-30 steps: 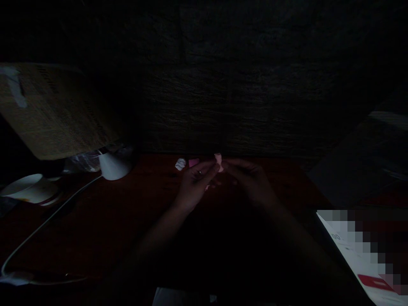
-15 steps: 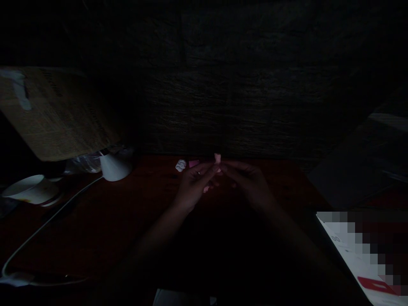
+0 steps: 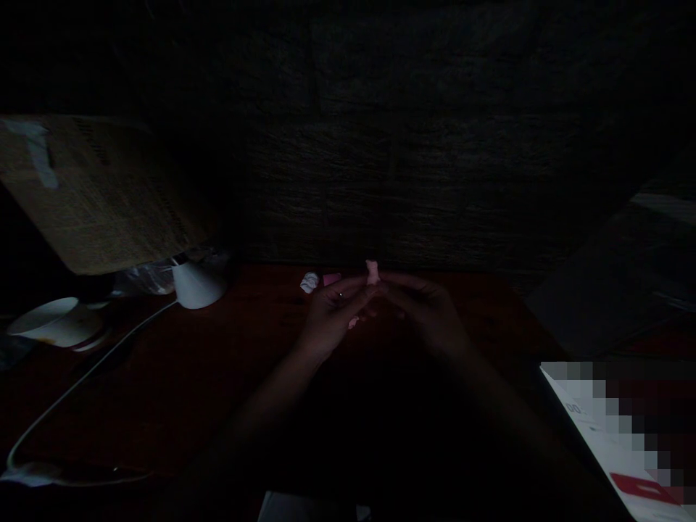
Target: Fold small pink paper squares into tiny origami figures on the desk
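Observation:
In the dim head view, a small pale pink lump (image 3: 372, 271), perhaps modelling clay, stands upright between my fingertips. My left hand (image 3: 334, 312) pinches it from the left, thumb and forefinger together. From the right, my right hand (image 3: 427, 308) presses on the same lump, its thumb meeting the left one. Under my left palm another pink bit (image 3: 353, 322) partly shows. Just beyond my left hand lie a crumpled white wad (image 3: 309, 282) and a flat darker pink piece (image 3: 331, 278). The lower fingers are mostly lost in shadow.
A white cone-shaped lamp base (image 3: 196, 284) with a pale cord (image 3: 81, 380) stands at left, near a paper cup (image 3: 54, 320). Cardboard (image 3: 109, 196) overhangs them. A dark textured wall (image 3: 391, 159) closes off the back of the reddish table (image 3: 228, 348). A bright printed sheet (image 3: 592, 435) is at lower right.
My thumbs have shifted slightly lower on the pink lump, so more of it shows above them. Both hands otherwise keep their place.

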Tool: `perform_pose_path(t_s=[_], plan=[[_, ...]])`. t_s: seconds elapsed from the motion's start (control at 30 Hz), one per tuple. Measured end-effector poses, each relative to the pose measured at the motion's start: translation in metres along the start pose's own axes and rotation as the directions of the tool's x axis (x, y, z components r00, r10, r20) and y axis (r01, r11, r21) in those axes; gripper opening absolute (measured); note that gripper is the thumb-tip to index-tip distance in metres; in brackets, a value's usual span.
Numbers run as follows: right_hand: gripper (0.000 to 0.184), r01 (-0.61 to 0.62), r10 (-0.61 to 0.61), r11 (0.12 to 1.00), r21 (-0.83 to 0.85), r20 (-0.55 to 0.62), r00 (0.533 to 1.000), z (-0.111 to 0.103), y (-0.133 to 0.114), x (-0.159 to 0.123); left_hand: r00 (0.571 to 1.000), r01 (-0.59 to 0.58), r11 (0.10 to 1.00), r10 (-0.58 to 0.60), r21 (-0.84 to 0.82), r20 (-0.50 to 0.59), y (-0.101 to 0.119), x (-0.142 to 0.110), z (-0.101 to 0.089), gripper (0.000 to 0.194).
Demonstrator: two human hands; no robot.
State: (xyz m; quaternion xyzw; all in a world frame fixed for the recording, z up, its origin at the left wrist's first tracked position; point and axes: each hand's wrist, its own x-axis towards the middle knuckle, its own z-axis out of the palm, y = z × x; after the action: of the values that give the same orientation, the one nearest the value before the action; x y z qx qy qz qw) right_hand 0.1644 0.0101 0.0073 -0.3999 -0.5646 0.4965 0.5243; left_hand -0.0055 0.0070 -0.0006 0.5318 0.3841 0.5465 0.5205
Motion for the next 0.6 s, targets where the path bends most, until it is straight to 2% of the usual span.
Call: perform_pose_path(t_s=[0.27,0.6], plan=[[0.021,0.017,-0.017,1.0,0.005,-0.001,1.0,0.0005,-0.0028,-0.0005,1.0,0.025,0.999,-0.025,-0.022,-0.013,-0.0026,0.0015,-0.001,0.038],[0.028,0.045,-0.046,0.999,-0.024,-0.03,0.998,0.0042,0.0026,-0.0003,0.999,0.043,0.994,-0.046,-0.102,-0.029,0.0008,0.0,0.002,0.037]])
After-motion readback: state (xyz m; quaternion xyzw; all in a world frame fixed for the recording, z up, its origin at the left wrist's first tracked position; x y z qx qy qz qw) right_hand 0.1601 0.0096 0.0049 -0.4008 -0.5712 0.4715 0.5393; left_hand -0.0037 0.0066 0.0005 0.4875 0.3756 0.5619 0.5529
